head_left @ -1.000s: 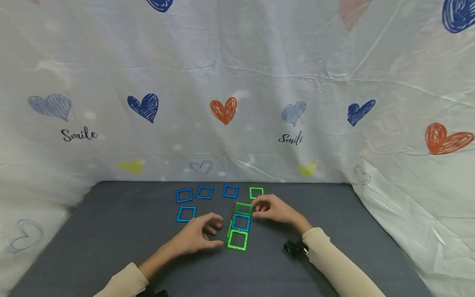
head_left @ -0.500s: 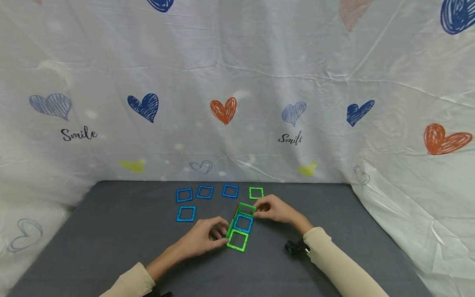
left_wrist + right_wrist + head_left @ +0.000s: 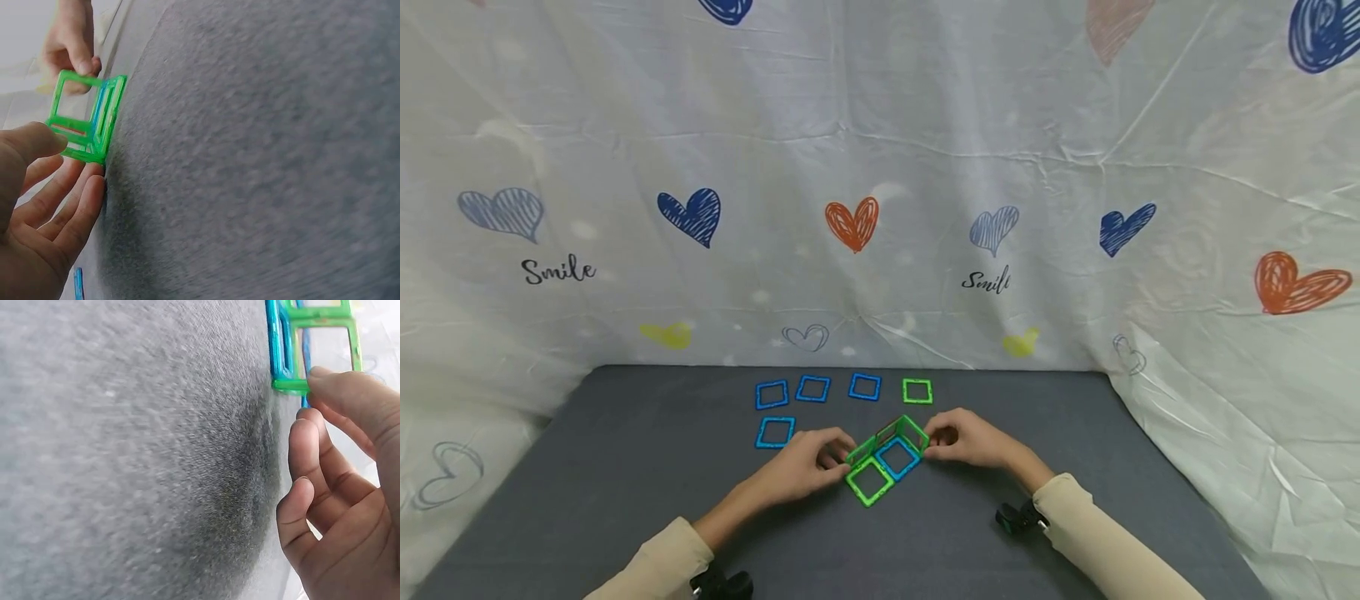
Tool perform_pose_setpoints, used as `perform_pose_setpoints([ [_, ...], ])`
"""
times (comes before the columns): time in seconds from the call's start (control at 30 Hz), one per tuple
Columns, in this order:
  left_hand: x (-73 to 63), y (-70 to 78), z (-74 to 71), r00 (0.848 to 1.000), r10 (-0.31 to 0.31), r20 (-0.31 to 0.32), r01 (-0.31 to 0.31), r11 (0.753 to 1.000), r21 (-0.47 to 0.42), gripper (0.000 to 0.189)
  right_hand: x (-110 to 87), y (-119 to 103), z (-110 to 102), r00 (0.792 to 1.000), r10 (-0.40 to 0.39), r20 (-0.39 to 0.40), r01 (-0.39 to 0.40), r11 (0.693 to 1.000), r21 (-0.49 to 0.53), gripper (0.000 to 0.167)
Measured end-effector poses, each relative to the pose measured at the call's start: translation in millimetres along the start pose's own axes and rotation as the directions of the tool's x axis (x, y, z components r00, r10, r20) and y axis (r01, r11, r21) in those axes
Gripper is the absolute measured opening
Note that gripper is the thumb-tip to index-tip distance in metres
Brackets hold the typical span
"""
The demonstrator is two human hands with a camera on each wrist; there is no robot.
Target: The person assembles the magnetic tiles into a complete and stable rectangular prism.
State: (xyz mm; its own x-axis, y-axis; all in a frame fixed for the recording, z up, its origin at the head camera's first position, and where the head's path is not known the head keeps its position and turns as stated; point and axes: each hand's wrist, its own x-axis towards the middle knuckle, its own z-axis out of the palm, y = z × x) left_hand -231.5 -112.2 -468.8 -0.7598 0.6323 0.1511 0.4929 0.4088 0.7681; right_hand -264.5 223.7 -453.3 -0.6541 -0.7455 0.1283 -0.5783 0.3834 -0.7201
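Note:
Magnetic square tiles are joined into an open box-like piece at the middle of the table. A green tile (image 3: 882, 495) and a blue tile (image 3: 909, 469) lie flat in it, side by side. Green tiles stand upright along its back and at its right end (image 3: 917, 427), with a strip of red showing in the back wall. My left hand (image 3: 808, 462) pinches the left end of the piece, thumb (image 3: 47, 140) on the green frame. At the other end, my right hand (image 3: 966, 437) holds the upright green tile between thumb (image 3: 340, 387) and fingers.
Behind the piece, a loose green tile (image 3: 917, 381) and three blue tiles (image 3: 865, 377) lie in a row. Another blue tile (image 3: 777, 419) lies near my left hand. A white curtain (image 3: 910, 175) with printed hearts hangs behind the dark grey table (image 3: 625, 467).
The joined piece has swung round so its right end sits farther right and nearer me. My left hand has come in from the left onto it; the right hand has shifted slightly with it.

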Motion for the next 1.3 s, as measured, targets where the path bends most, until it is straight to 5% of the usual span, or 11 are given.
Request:
perform_pose_setpoints([
  [0.47, 22.5, -13.0, -6.6, 0.999, 0.008, -0.048, -0.006, 1.0, 0.026, 0.021, -14.7, -4, 13, 1.0, -0.007, 0.021, 0.008, 0.999, -0.044, 0.006],
  [1.3, 50.5, -18.3, -8.4, 0.995, -0.044, -0.092, 0.05, 0.997, 0.063, 0.02, -14.6, -15, 23, 0.995, 0.084, -0.058, -0.087, 0.995, -0.04, 0.009],
])
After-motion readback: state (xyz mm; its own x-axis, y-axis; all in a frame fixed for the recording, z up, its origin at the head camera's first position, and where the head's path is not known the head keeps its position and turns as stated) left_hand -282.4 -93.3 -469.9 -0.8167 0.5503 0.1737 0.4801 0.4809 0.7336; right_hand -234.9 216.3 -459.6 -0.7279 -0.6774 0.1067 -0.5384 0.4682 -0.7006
